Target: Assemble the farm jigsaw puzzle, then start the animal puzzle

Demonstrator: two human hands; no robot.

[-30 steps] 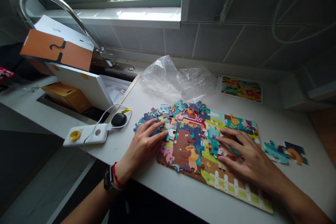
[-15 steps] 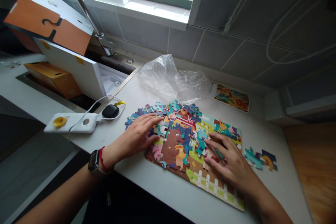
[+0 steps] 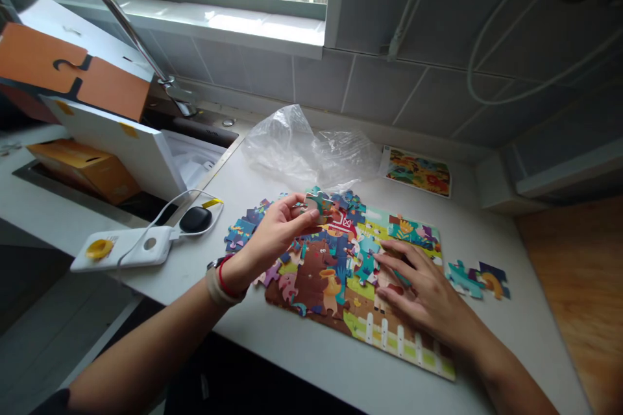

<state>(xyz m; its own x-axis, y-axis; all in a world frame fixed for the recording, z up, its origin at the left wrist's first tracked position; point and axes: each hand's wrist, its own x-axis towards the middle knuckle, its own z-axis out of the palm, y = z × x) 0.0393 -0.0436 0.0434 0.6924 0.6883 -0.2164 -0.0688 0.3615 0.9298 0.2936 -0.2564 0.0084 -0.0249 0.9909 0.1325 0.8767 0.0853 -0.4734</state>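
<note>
Between the thumb and fingers of my left hand (image 3: 280,227) is a teal jigsaw puzzle piece (image 3: 318,198), raised over the pile. My right hand (image 3: 419,288) rests over the right part of the puzzle board (image 3: 406,351), fingers stretched and apart. Its fingertips lie beside or on a teal piece cluster (image 3: 366,258); contact I cannot tell. Joined pieces showing a brown bear (image 3: 314,266) lie on the board's left part. Loose blue pieces (image 3: 241,232) are heaped at the board's upper left, partly hidden behind my left hand.
Crumpled clear plastic (image 3: 296,152) lies behind the puzzle, with a picture card (image 3: 417,172) to its right. Two joined pieces (image 3: 479,280) sit right of the board. At left are a white power bank (image 3: 121,249), a black round case (image 3: 195,219) and a sink holding boxes (image 3: 92,172).
My left hand has risen from the pile and turned, now with a puzzle piece pinched in it. The right hand stays almost in place. The view has shifted slightly.
</note>
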